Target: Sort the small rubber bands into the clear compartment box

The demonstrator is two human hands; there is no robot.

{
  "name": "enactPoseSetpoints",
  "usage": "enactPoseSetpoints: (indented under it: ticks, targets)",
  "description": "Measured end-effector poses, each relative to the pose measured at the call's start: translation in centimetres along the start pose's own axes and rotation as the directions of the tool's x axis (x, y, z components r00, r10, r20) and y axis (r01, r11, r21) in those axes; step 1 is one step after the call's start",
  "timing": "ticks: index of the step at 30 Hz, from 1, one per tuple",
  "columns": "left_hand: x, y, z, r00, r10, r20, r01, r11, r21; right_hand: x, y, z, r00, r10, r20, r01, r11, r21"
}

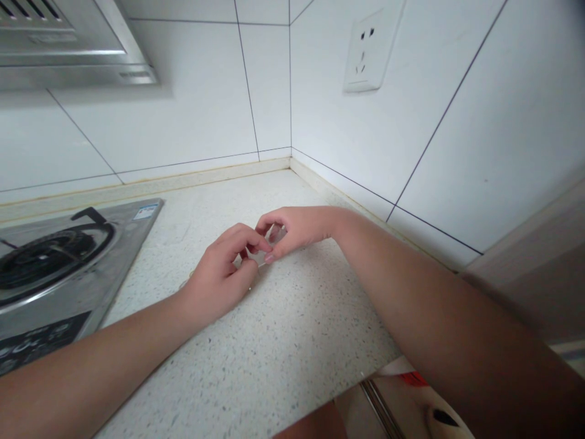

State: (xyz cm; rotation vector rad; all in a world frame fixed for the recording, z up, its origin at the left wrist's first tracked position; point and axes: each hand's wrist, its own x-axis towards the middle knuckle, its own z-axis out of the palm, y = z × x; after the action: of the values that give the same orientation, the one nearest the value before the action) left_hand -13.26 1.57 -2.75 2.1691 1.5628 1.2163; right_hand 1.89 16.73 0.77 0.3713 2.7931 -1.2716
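Observation:
Both of my hands meet over the middle of the speckled countertop [283, 341]. My left hand [223, 271] is curled, its fingers pinched together against something small and clear that I cannot name. My right hand [292, 228] reaches in from the right with its thumb and fingertips pinched on the same small clear thing [262, 256]. The fingertips of the two hands touch. Most of the held thing is hidden by the fingers.
A steel gas hob [59, 268] with a black burner sits at the left of the counter. A range hood [68, 42] hangs above it. White tiled walls form a corner behind, with a wall socket [368, 52]. A cabinet handle [379, 408] shows below the counter edge.

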Motion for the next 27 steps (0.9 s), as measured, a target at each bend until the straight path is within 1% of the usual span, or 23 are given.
enactPoseSetpoints:
  ticks: [9, 16, 23, 25, 27]
  targets:
    - [-0.08, -0.01, -0.11, 1.000, 0.002, 0.014, -0.002, 1.000, -0.014, 0.02, -0.02, 0.00, 1.000, -0.007, 0.002, 0.007, 0.999, -0.046]
    - [-0.03, 0.07, -0.06, 1.000, -0.009, 0.025, 0.010, 1.000, -0.011, 0.14, 0.07, 0.07, 0.999, -0.037, 0.005, 0.037, 0.999, -0.036]
    - [-0.21, -0.34, 0.12, 1.000, -0.001, -0.023, 0.000, 1.000, -0.029, 0.15, 0.21, 0.08, 0.998, -0.058, -0.025, 0.058, 0.998, -0.012]
    - [-0.24, -0.62, 0.19, 0.998, -0.004, -0.057, 0.000, 0.998, -0.059, 0.18, 0.37, 0.08, 0.998, -0.059, -0.038, 0.059, 0.998, -0.018]
    - [-0.25, -0.91, 0.25, 0.994, -0.031, -0.107, 0.020, 0.995, -0.100, 0.21, 0.56, 0.07, 0.997, -0.050, -0.061, 0.048, 0.998, -0.028]
